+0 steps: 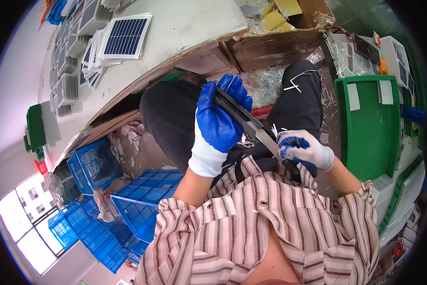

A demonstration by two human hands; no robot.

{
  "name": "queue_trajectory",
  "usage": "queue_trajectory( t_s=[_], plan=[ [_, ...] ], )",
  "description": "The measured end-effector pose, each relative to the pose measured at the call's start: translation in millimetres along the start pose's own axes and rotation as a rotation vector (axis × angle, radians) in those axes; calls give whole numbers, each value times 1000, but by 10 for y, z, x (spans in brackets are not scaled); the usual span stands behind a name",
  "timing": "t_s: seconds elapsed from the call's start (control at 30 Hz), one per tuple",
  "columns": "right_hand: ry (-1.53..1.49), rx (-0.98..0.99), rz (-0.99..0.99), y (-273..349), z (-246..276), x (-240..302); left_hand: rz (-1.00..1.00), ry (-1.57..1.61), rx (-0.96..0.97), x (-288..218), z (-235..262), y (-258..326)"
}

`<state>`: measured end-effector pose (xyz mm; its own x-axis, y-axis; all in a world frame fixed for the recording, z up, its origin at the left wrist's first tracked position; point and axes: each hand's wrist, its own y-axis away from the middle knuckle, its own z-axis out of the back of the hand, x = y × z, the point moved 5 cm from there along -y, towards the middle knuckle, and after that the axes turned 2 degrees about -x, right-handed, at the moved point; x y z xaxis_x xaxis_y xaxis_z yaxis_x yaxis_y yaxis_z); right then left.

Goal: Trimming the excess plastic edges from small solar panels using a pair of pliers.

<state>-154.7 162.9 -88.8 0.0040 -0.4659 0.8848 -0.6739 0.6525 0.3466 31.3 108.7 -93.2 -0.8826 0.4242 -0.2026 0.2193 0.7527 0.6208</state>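
Above my lap, my left hand [213, 123], in a blue-coated white work glove, is closed round the black handle of a utility knife [232, 108]. The long metal blade [267, 141] is slid out and slants down to the right. Its far end meets my right hand [306, 151], gloved the same way, whose fingers are bent and pinched at the blade. My right fingertips partly hide the blade's tip. White strip scraps [296, 84] lie on my dark trousers.
Small solar panels [126, 37] lie in stacks on the white table [185, 21] at the upper left. Blue plastic crates [149, 187] stand on the left. To the right is a green tray [371, 135]. An open cardboard box [313, 16] holds scraps at the top.
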Motion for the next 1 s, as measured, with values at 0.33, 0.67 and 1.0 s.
queue_trajectory(
  t_s=[0.33, 0.67, 1.0],
  plan=[
    [-549, -169, -197, -122, 125, -230, -207, -209, -53, 239, -56, -77],
    [-432, -182, -160, -56, 213, -197, -269, -259, -38, 198, -170, -68],
    [-425, -424, 153, -325, 91, -431, -352, -389, 55, 467, -257, 16]
  ],
)
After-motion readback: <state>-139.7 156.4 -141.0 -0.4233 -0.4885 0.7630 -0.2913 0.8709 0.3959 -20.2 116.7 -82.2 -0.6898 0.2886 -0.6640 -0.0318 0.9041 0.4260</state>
